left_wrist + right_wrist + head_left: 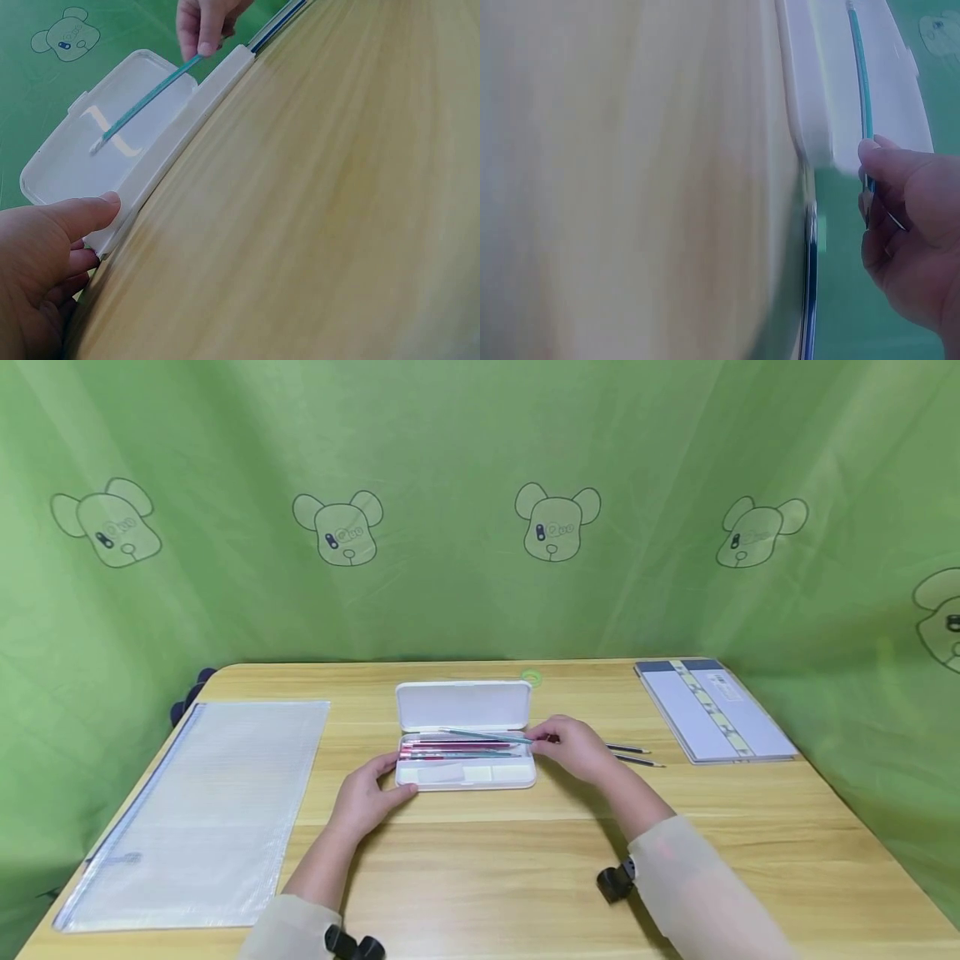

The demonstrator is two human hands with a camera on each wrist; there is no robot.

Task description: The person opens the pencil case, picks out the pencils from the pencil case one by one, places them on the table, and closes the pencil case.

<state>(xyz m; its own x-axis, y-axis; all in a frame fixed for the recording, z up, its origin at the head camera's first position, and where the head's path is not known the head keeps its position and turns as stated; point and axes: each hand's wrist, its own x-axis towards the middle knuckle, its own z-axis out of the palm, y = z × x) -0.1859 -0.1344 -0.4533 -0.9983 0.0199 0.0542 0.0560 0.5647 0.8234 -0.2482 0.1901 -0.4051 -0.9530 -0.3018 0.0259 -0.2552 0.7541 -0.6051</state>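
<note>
A white pencil case lies on the table with its lid raised. Several pencils, red and teal, rest inside it. My left hand grips the case's left end, thumb at the front edge and fingers along the side, as the left wrist view also shows. A teal pencil is pinched near its sharpened tip by my right hand. Its other end slants left over the open case, in front of the lid.
Two dark pencils lie right of the right hand. Farther right is a stack of notebooks with a patterned band. A clear zip folder lies on the left. A small green ring sits behind the case. A green curtain hangs behind the table.
</note>
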